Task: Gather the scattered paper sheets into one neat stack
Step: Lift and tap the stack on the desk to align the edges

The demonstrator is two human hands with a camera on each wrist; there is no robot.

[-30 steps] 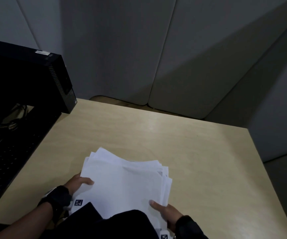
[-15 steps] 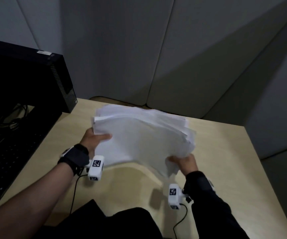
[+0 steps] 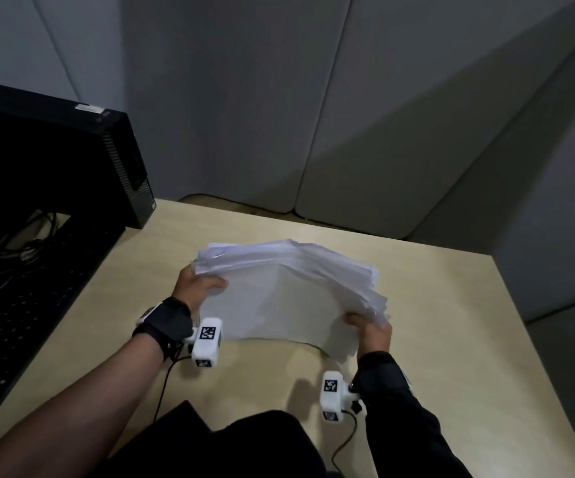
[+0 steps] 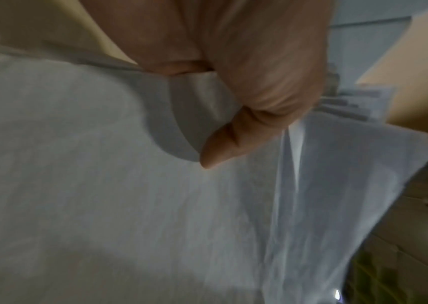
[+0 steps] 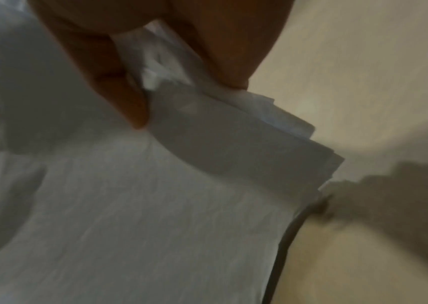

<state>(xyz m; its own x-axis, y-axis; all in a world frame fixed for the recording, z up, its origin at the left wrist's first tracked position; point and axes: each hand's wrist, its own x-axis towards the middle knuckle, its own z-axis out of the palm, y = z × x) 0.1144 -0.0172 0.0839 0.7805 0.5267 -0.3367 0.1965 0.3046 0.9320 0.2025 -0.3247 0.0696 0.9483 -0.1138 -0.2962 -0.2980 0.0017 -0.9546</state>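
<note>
A thick bundle of white paper sheets (image 3: 289,291) is held up on edge over the light wooden table (image 3: 451,339), bowed upward in the middle. Its top edges are fanned and uneven. My left hand (image 3: 196,288) grips the bundle's left side, thumb on the near face (image 4: 217,152). My right hand (image 3: 370,331) pinches the lower right corner, with sheet edges (image 5: 298,131) sticking out between thumb and fingers (image 5: 132,98). In the wrist views the paper (image 4: 103,205) fills most of the picture. The fingers behind the sheets are hidden.
A black computer tower (image 3: 55,160) stands at the table's back left, with a black keyboard (image 3: 20,322) and cables (image 3: 20,243) in front of it. Grey partition panels (image 3: 279,115) close off the back. The table's right edge (image 3: 538,339) drops to the floor.
The sheets were lying flat near my body a second ago. Both hands have lifted them, carried them out over the table's middle and turned them upright. Since half a second ago they have sunk slightly.
</note>
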